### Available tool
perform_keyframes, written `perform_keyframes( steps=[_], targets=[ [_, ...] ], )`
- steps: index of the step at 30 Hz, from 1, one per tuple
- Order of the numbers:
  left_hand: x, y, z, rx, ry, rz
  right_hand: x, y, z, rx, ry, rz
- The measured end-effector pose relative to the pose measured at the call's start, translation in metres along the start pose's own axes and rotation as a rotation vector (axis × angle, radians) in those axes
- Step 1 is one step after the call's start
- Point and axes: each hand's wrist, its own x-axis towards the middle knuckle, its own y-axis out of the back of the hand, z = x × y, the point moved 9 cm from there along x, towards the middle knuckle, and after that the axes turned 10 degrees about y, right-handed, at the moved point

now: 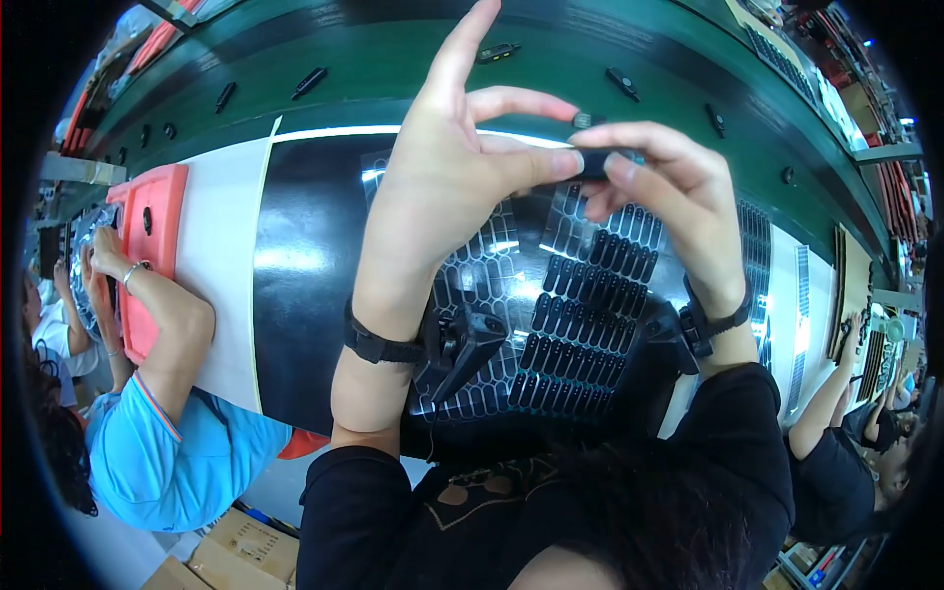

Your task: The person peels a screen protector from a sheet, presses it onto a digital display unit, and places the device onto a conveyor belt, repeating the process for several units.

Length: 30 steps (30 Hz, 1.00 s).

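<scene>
A small black oblong part point(593, 157) is held raised above the worktop point(305, 256), between the left hand point(442, 187) and the right hand point(669, 187). The grip of the left hand is closed on the part's left end, with thumb and middle finger pinched together and the index finger extended upward, clear of the part. The grip of the right hand is closed on the part's right end from above and behind, the fingertips curled over it. The long axis of the part lies roughly level, running left to right from one grip to the other; both hands are in contact, so neither is nearer. Only a short section of the part is exposed between the fingertips: dark, matte, narrow, with a small block projecting at its top edge. Finer detail cannot be told. Directly below the hands, a glossy tray point(590, 315) is seen with rows of slots holding similar black oblong parts. Beyond it, a green conveyor point(393, 69) carries further black parts, well apart. A neighbouring person's arm point(167, 315) rests at the left beside a red tray point(152, 236).
</scene>
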Motion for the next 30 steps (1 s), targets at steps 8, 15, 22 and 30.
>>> perform_keyframes(
  steps=[8,15,22,30],
  targets=[
    [-0.027,0.013,0.002,-0.08,0.581,0.653,0.009,-0.002,-0.017,-0.304,0.185,-0.043],
    [-0.029,0.026,0.02,0.17,0.499,0.772,0.01,-0.002,0.005,-0.289,0.026,-0.024],
    [-0.036,0.039,0.04,0.438,0.408,0.877,0.015,-0.002,0.051,0.326,-0.233,-0.086],
    [-0.052,0.065,0.058,0.792,0.333,0.806,0.0,-0.024,0.073,0.776,-0.416,-0.232]
  ],
)
